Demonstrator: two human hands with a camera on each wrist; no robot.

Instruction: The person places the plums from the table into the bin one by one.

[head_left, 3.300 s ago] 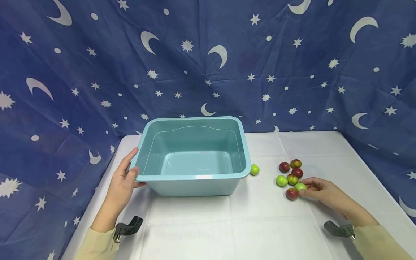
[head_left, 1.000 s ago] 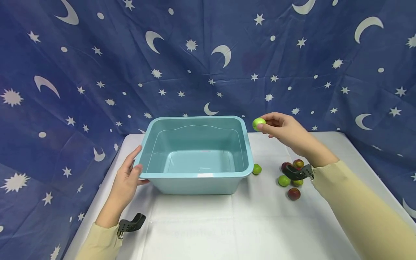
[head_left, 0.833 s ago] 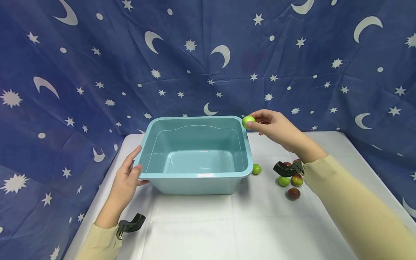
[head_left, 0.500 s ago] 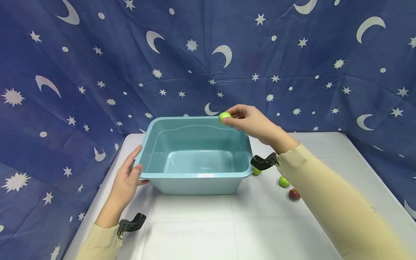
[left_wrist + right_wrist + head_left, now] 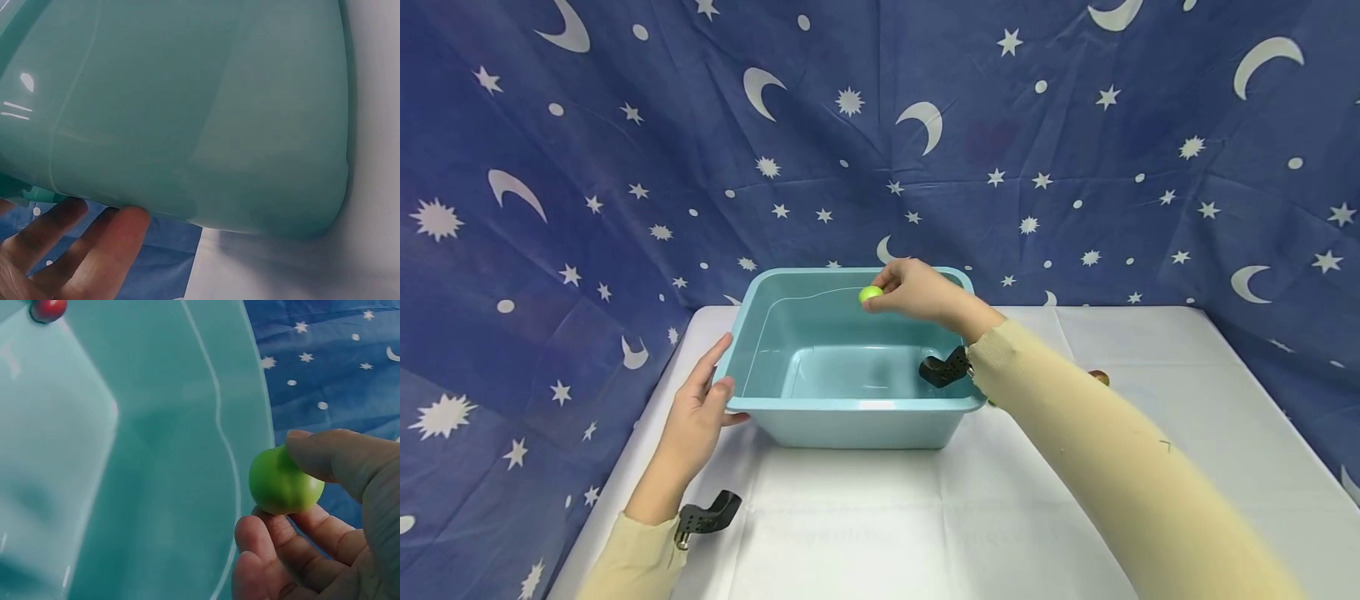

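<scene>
looks like we're on the drop-it-in step: our right hand [image 5: 917,289] is pinching a green fruit [image 5: 870,294] over the basin [image 5: 850,405], while our left hand [image 5: 692,417] holds its left edge. next probably means lowering the fruit inside, then loosening that grip.

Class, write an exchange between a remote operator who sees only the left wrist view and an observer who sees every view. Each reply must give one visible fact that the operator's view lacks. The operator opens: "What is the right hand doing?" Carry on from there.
Observer: The right hand pinches a green fruit.
Operator: I see the wall of the tub. Does anything lie in it?
Observer: Yes, the right wrist view shows a red fruit inside.
Operator: Any fruit outside, on the white cloth?
Observer: Yes, in the head view a reddish-brown fruit shows, partly hidden by the right sleeve.
</scene>
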